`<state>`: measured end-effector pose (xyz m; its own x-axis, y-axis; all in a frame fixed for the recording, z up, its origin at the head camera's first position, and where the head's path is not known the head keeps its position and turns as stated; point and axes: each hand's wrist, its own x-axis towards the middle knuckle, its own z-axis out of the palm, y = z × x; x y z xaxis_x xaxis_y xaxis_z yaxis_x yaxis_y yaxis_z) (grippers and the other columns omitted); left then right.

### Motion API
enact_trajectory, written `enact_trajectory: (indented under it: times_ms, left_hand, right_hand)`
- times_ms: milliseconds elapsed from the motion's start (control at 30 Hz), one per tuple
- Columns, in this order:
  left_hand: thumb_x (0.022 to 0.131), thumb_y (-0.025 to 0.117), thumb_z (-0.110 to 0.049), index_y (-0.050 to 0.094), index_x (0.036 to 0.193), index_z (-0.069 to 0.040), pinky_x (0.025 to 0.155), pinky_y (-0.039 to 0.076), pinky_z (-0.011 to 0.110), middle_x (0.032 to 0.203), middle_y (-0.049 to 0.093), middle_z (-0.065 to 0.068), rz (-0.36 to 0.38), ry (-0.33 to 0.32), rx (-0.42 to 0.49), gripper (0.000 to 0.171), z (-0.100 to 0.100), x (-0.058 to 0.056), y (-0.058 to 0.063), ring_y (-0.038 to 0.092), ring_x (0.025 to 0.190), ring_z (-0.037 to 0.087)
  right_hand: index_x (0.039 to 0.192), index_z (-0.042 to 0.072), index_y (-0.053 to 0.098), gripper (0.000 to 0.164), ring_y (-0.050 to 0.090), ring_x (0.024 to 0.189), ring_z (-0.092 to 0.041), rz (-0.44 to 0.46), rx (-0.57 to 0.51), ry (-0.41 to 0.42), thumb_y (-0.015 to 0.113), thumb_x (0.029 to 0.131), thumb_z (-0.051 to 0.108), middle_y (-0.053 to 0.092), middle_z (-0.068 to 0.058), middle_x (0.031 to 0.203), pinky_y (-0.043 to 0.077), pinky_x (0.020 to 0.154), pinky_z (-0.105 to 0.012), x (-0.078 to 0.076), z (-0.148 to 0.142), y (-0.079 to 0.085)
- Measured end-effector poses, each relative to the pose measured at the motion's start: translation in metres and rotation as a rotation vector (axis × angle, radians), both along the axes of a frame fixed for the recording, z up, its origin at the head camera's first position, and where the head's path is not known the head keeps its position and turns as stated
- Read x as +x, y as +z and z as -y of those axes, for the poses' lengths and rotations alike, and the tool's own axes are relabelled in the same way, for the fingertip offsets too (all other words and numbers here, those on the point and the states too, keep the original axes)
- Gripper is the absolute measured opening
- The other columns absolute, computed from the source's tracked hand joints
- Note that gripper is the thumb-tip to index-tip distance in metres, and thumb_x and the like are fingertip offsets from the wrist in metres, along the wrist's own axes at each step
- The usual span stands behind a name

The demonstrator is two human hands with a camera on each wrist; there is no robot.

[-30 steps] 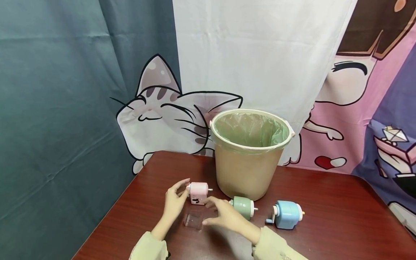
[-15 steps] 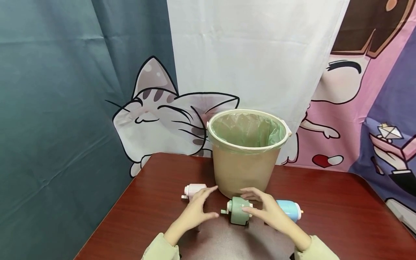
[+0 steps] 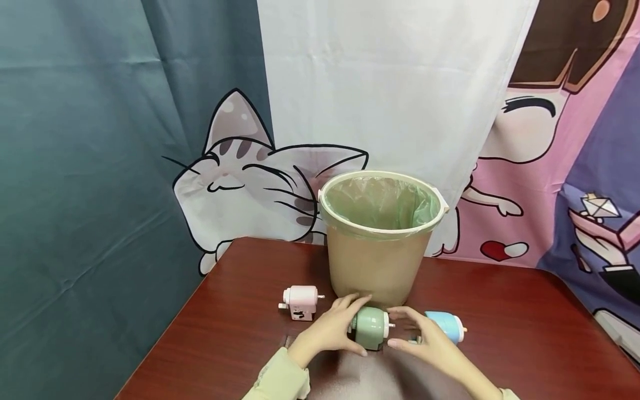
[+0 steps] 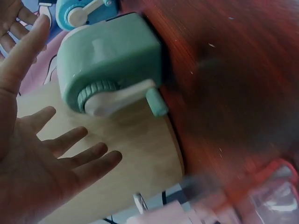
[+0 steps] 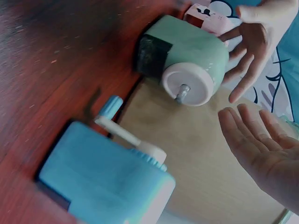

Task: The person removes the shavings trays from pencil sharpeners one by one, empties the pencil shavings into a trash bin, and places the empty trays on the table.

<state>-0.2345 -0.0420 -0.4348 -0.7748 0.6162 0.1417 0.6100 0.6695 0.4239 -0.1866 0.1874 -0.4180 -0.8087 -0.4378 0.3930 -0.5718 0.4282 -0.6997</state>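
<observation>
Pink plastic at far left: one pink sharpener (image 3: 302,303), upright on the red-brown table (image 3: 220,333). Next, one clear plastic piece (image 4: 278,200), lying nearer the person. Then the left hand (image 3: 334,328), thumb and fingers spread wide about the crank end of one green sharpener (image 3: 370,329); it grips nothing. The green sharpener stands upright on the table, in front of one beige bin (image 3: 375,261) with a green liner (image 3: 380,203). The right hand (image 3: 420,336) is also spread, holding nothing, just beside the white-capped end. One blue sharpener (image 3: 447,324) follows. Count: three sharpeners, two hands.

Edges: tabletop runs between the table's left edge and the pink sharpener; the left hand takes up part of the pink-green gap, the right hand much of the green-blue gap; tabletop extends right of blue.

Obscured: the left arm covers most of the clear piece in the head view; the left wrist view cuts it off and blurs pink. The right hand hides part of blue. Fingertip contact with green: cannot tell.
</observation>
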Motion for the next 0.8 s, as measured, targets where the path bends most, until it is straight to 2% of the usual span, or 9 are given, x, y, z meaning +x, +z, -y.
enact_trajectory:
  times_ms: [100,233,300,400,567,800]
  left_hand:
    - [0.059,0.087,-0.040,0.034,0.144,-0.024,0.090,0.048,0.036,0.138,0.046,0.004,-0.020,0.006,-0.054,0.101,-0.009,-0.005,0.000,0.047,0.121,0.024]
    - [0.057,0.089,-0.036,0.042,0.137,-0.024,0.082,0.048,0.030,0.124,0.053,-0.001,0.010,0.018,-0.096,0.094,-0.016,-0.008,-0.002,0.052,0.108,0.017]
    - [0.056,0.090,-0.034,0.044,0.134,-0.024,0.080,0.048,0.028,0.120,0.054,-0.001,0.024,0.025,-0.096,0.091,-0.018,-0.008,-0.004,0.053,0.103,0.016]
    - [0.056,0.090,-0.031,0.045,0.133,-0.022,0.081,0.048,0.026,0.117,0.055,0.001,0.008,0.035,-0.106,0.090,-0.022,-0.009,-0.005,0.054,0.100,0.016]
    - [0.058,0.089,-0.026,0.048,0.132,-0.019,0.082,0.048,0.025,0.113,0.056,0.002,-0.030,0.053,-0.127,0.085,-0.027,-0.009,-0.009,0.055,0.098,0.017]
    - [0.060,0.088,-0.020,0.052,0.123,-0.016,0.080,0.048,0.024,0.105,0.057,0.004,-0.029,0.048,-0.116,0.072,-0.031,-0.012,-0.011,0.057,0.090,0.017]
  right_hand:
    - [0.119,-0.002,0.055,0.046,0.064,0.097,-0.008,-0.029,0.023,-0.051,0.073,0.080,0.015,0.064,-0.017,0.112,0.055,0.076,-0.034,0.001,-0.003,-0.002]
    - [0.118,0.002,0.057,0.044,0.062,0.099,-0.005,-0.045,0.029,-0.069,0.074,0.080,0.016,0.065,-0.012,0.113,0.055,0.077,-0.034,0.001,-0.005,-0.004]
    - [0.118,0.003,0.057,0.043,0.061,0.100,-0.002,-0.045,0.030,-0.061,0.073,0.080,0.015,0.065,-0.012,0.112,0.055,0.077,-0.033,0.001,-0.006,-0.006]
    - [0.118,0.005,0.056,0.043,0.059,0.100,0.003,-0.048,0.035,-0.054,0.073,0.080,0.015,0.065,-0.011,0.112,0.055,0.077,-0.031,0.002,-0.008,-0.007]
    - [0.119,0.006,0.056,0.043,0.058,0.103,0.003,-0.047,0.026,-0.056,0.073,0.081,0.015,0.064,-0.011,0.114,0.055,0.078,-0.029,0.003,-0.012,-0.002]
    - [0.118,0.010,0.057,0.040,0.057,0.103,0.005,-0.030,0.017,-0.064,0.072,0.081,0.014,0.065,-0.008,0.112,0.055,0.076,-0.027,0.003,-0.019,0.003]
